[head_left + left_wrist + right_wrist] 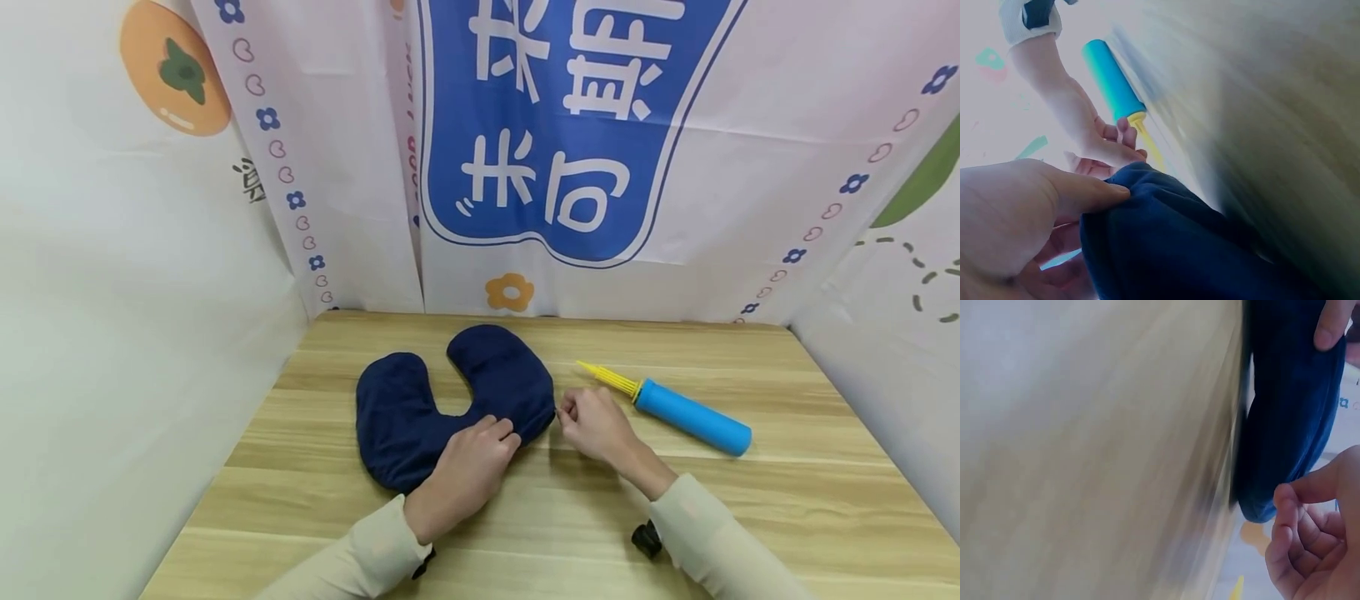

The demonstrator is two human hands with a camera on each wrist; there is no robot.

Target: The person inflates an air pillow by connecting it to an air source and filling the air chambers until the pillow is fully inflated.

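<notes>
A navy U-shaped neck pillow (pixel 498 375) lies on the table, its two ends facing the back wall. My left hand (pixel 472 462) grips the pillow's near edge; in the left wrist view the thumb (pixel 1100 194) lies on top of the fabric with fingers beneath. At the pillow's right edge, my right hand (pixel 600 425) pinches a small dark tab between thumb and forefinger. The right wrist view shows a seam running along the pillow's side (pixel 1297 419) to those fingertips (pixel 1285 494). The tab is too small to tell whether it is a zipper pull.
A blue hand pump (pixel 693 417) with a yellow nozzle (pixel 611 377) lies to the right, just beyond my right hand. The wood-grain table (pixel 787 500) meets printed white cloth walls (pixel 360 208) at the back and sides.
</notes>
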